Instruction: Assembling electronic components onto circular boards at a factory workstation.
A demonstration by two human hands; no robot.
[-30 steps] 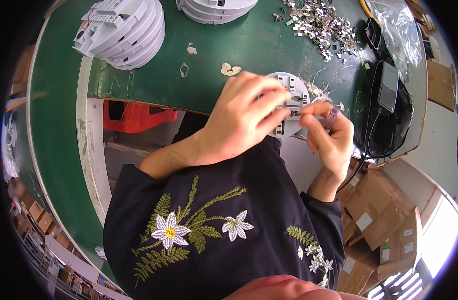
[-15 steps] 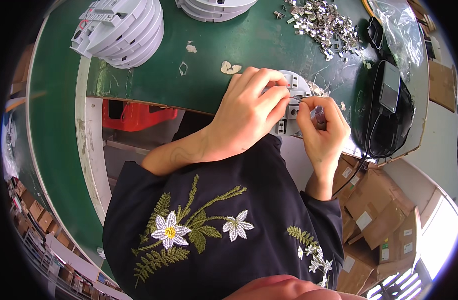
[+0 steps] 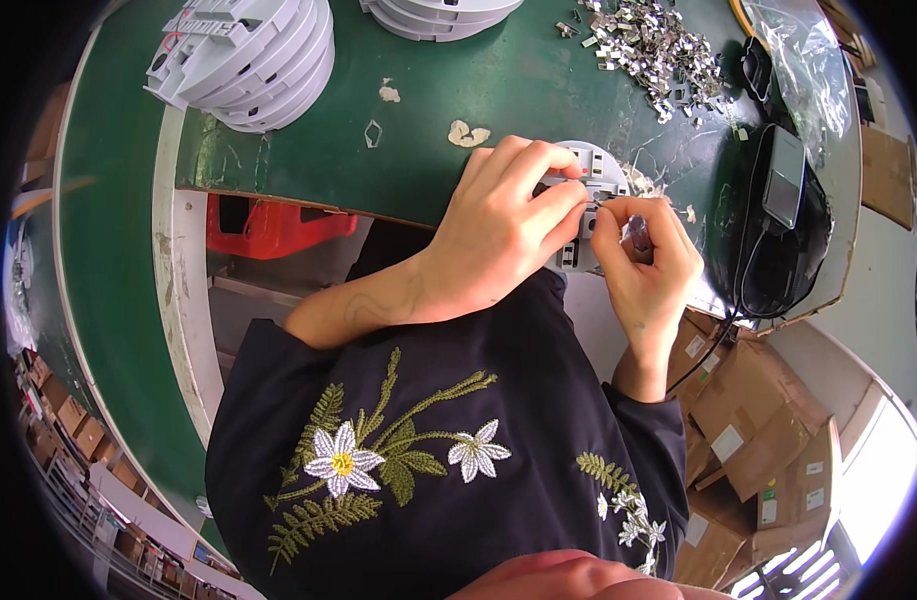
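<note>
A round light-grey plastic housing (image 3: 609,168) with rectangular slots lies at the table's near edge, partly covered by both hands. My left hand (image 3: 504,215) rests over its left side, thumb and forefinger pinched together above the middle; whatever is between them is too small to make out. From the right, my right hand (image 3: 651,250) is closed, its thumb and forefinger pinched close to the left fingertips. A translucent purplish object (image 3: 639,238) shows within its curled fingers, most of it hidden. Near the fingertips, small metal parts show on the housing.
Stacked grey housings (image 3: 269,75) stand at the far left, with another stack (image 3: 444,18) behind. Loose metal clips (image 3: 659,60) are heaped at the far right. A black case (image 3: 779,245) with a cabled grey device (image 3: 784,180) lies right. A red stool (image 3: 279,230) sits below; cartons (image 3: 759,420) stand right.
The whole view has shifted slightly, so the table items appear a little to the right. Both hands stay pinched over the housing, with only a slight shift of the fingertips.
</note>
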